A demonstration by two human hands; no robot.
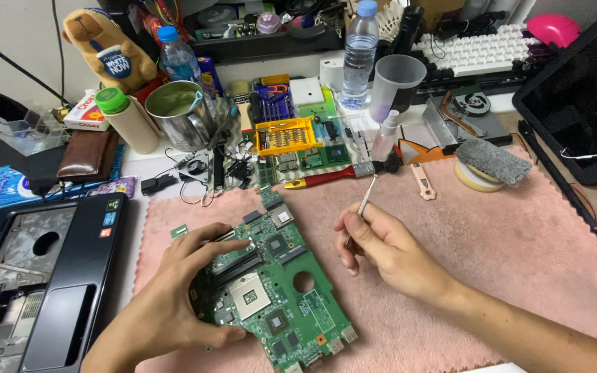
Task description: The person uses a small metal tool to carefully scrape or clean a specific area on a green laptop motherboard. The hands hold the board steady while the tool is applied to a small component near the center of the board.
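The left hand (174,304) clasped the stiff, fragile green circuit board (278,283) by its edge; the right hand (381,245) pinched a thin tool (366,200), perhaps a brush.

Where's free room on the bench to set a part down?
Bare pink mat right of the green motherboard, past the right hand, below the grey cloth. The strip behind, around the yellow bit case and steel cup, is crowded.
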